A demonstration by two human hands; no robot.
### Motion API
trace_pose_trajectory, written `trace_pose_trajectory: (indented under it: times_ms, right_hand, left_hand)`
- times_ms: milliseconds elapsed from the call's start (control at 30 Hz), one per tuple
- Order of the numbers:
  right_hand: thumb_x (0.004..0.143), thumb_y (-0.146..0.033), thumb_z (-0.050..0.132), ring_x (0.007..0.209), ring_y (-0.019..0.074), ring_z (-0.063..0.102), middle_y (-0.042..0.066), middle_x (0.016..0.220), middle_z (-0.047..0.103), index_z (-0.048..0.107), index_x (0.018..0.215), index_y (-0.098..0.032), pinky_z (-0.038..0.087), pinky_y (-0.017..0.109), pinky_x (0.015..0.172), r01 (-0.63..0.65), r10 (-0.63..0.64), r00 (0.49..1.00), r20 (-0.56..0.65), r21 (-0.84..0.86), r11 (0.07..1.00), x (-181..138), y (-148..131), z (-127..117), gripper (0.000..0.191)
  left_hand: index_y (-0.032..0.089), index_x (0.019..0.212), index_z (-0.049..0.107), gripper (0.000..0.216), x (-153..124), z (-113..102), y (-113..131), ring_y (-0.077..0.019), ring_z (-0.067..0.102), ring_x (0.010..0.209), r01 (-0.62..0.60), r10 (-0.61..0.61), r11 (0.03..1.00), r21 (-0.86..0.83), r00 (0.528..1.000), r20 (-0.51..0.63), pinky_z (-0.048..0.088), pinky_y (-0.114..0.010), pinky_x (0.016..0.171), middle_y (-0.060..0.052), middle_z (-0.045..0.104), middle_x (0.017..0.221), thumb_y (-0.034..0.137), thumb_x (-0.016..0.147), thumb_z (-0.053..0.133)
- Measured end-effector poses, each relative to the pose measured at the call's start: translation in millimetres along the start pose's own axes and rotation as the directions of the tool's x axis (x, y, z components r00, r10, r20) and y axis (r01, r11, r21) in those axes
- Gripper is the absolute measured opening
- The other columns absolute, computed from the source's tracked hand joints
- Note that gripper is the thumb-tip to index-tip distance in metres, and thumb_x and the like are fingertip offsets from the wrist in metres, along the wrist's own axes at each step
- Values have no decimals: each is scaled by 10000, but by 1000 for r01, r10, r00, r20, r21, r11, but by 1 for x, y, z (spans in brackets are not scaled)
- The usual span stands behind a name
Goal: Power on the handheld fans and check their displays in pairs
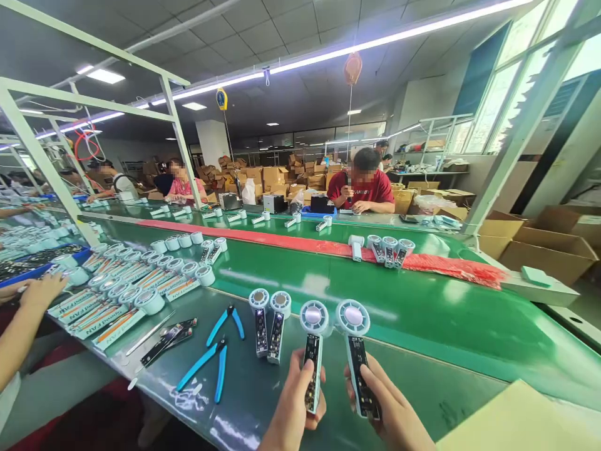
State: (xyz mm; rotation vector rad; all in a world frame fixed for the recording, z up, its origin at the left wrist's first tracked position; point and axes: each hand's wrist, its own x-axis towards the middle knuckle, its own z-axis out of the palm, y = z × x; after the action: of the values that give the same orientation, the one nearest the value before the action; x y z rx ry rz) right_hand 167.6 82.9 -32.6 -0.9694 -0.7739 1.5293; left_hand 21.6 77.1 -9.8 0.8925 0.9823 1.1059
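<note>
My left hand is closed round the handle of a small white handheld fan with its circuit board bare. My right hand grips a second open fan the same way, thumb lying along the board. Both fans are held upright just above the near edge of the green bench. Two more open fans lie side by side on the bench a little left of my left hand.
Two blue-handled cutters, tweezers and black boards lie to the left. Rows of fans and labelled sleeves cover the far left, by another person's hand. A red strip runs along the belt. A seated person in red works opposite.
</note>
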Motion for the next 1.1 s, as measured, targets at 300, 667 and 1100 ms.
trace_pose_trajectory:
  times_ms: [300,667,1100]
  right_hand:
    - [749,-576,574,656,199,499,22,785,585,501,1173,-231,398,294,596,97,-110,990,-86,-138,986,-18,32,2,552]
    - [761,-597,541,502,144,411,-25,684,527,471,1049,-228,334,253,480,86,-95,988,-119,-71,994,-28,28,10,474]
    - [804,-605,488,543,146,467,-20,712,586,484,955,-230,362,246,518,16,-25,997,-75,-116,993,-28,26,6,404]
  left_hand:
    - [270,1061,367,490,-6,-2,-33,-16,373,370,-21,24,999,35,997,-75,161,-156,338,43,478,794,615,738,495]
    - [269,1038,344,386,-9,2,-31,-25,374,409,-51,58,991,122,997,-59,238,-142,361,63,430,721,579,817,408]
    - [279,1006,336,308,-11,4,-34,-53,353,401,-64,87,973,221,992,-94,288,-153,294,69,405,699,545,852,354]
